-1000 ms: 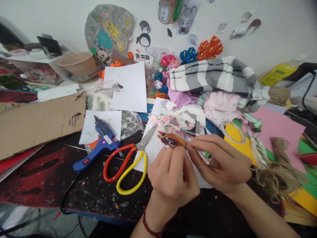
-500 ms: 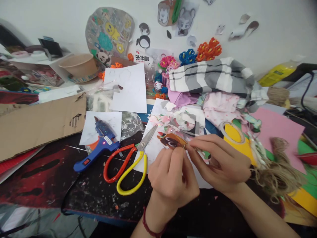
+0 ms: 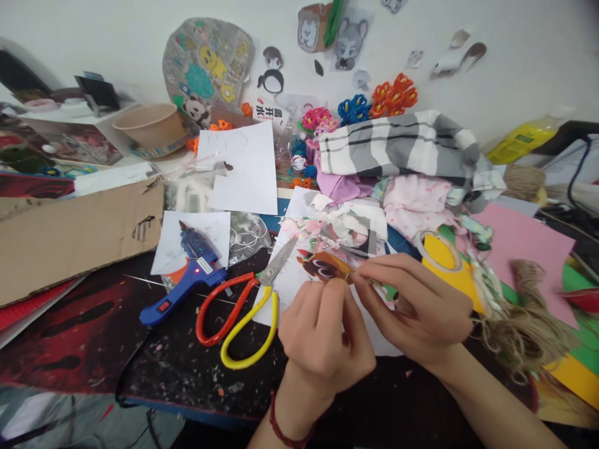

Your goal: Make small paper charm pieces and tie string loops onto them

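Observation:
Between my two hands is a brown paper cutout with a dark cartoon face and a small red tip. My left hand, a dark red cord round its wrist, has its fingers curled against the cutout's lower edge. At the cutout's right end, the thumb and fingers of my right hand pinch close to the left fingertips. The exact contact is partly hidden by the fingers. Open scissors, one handle red and one yellow, lie left of my left hand. White paper with scraps is beneath the cutout.
A blue glue gun with a lit light rests partly on white paper at the left, near cardboard. To the right are a tape roll, twine and pink paper. Folded checked cloth lies behind.
The cutout has tilted slightly between my fingers. Both hands keep nearly the same place and grip, and the view has shifted a little.

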### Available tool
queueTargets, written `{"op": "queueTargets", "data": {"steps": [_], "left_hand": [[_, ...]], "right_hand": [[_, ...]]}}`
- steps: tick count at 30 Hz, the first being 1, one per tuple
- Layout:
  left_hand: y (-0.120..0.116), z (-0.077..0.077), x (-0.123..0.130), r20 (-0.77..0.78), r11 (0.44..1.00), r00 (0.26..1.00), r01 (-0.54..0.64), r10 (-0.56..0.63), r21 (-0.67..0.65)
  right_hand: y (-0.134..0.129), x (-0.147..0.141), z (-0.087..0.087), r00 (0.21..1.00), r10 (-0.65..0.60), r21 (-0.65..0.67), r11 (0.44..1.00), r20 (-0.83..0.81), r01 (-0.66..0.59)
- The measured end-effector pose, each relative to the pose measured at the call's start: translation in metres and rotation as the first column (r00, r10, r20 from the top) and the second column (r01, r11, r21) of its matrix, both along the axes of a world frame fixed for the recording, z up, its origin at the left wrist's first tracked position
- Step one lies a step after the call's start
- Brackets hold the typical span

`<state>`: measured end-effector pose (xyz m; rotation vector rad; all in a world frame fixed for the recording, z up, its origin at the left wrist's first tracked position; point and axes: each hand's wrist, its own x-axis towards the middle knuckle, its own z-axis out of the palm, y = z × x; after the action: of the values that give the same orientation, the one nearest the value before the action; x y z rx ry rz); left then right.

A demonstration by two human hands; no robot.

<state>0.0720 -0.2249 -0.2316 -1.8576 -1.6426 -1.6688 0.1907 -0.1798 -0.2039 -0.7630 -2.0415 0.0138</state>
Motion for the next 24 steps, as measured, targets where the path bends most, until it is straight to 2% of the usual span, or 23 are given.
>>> {"op": "queueTargets", "data": {"steps": [10, 17, 24], "left_hand": [[-0.0001, -0.0009, 0.0005, 0.015, 0.999, 0.999, 0.033, -0.033, -0.001], [0.0015, -0.0005, 0.0000, 0.012, 1.000, 1.000, 0.023, -0.023, -0.005], [-0.0006, -0.0008, -0.0003, 0.027, 0.999, 0.999, 0.031, -0.031, 0.012]], "right_hand": [[-0.0015, 0.0010, -0.0015, 1.000, 0.008, -0.011, 1.000, 0.000, -0.008], [0.0003, -0.0006, 0.0000, 0.998, 0.062, 0.012, 0.998, 0.005, -0.062], [-0.0012, 0.0007, -0.0007, 1.000, -0.002, -0.011, 1.000, -0.002, 0.002]]}}
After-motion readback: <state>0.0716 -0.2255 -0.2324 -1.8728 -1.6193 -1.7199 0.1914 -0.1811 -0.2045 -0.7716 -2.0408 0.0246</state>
